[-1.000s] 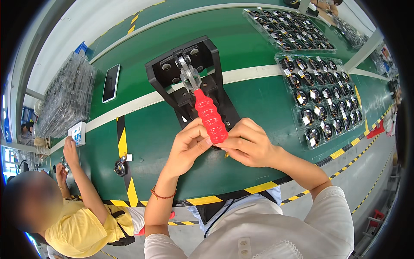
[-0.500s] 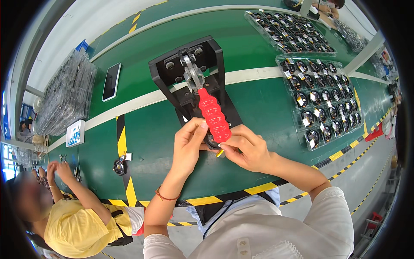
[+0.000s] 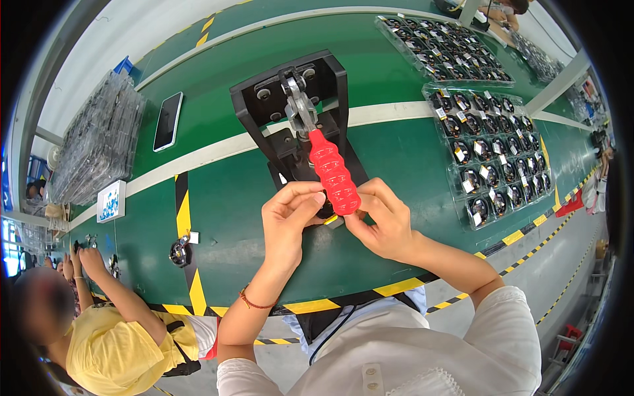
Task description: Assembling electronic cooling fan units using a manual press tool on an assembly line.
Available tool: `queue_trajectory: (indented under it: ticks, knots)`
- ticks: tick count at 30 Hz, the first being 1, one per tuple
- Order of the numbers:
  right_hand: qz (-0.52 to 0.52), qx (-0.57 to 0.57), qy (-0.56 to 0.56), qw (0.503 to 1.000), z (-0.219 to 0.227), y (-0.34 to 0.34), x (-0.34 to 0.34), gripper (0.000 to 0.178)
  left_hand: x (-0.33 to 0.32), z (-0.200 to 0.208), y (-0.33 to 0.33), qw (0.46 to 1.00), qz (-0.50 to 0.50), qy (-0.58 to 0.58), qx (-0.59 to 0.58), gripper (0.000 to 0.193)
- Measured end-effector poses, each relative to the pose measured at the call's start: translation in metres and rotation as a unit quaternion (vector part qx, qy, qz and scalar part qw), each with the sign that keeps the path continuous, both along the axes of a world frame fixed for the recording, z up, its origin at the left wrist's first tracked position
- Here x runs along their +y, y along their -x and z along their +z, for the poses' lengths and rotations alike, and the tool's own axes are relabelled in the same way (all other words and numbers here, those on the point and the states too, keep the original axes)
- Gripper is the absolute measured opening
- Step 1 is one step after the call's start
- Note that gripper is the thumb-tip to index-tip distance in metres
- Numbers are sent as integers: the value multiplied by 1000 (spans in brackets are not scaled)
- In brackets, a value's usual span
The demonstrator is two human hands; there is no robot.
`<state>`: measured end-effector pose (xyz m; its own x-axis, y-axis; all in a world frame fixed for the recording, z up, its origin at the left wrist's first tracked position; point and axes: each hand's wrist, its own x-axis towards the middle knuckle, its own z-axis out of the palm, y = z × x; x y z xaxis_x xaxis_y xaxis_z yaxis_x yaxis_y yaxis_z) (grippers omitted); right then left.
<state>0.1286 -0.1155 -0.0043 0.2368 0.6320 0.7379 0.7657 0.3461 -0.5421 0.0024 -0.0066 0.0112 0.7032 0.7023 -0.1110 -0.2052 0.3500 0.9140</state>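
Note:
Beneath the red ribbed handle (image 3: 335,175) of a black toggle-clamp fixture (image 3: 246,125), both hands meet at a small round black part (image 3: 324,211). Most of this part is covered by fingers and the handle. A yellow strip (image 3: 331,220) shows at its near side. My left hand (image 3: 285,221) pinches the part from the left, thumb and fingers closed. From the right, my right hand (image 3: 384,221) is closed with its fingertips at the part's edge, close under the handle's tip.
Clear trays (image 3: 450,155) of round black parts stand at right. One loose round part (image 3: 179,252) lies left on striped tape. Farther left are a phone (image 3: 168,122), a white box (image 3: 111,201) with blue bits and stacked clear trays (image 3: 99,145). A person in yellow (image 3: 119,343) works at left.
The yellow strip has turned and moved up and left, closer beneath the handle. My hands have shifted slightly around the part. At left, the other person's hands have moved.

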Motion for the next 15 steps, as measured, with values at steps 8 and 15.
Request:
queue_trajectory:
  ticks: [8,15]
  knots:
    - [-3,-26,-31,999,-2,1,1,29,-2,4,1,1000,3,-15,-17,13]
    - [-11,-13,-48,999,0,0,2,36,0,1,4,991,-11,-128,-24,16]
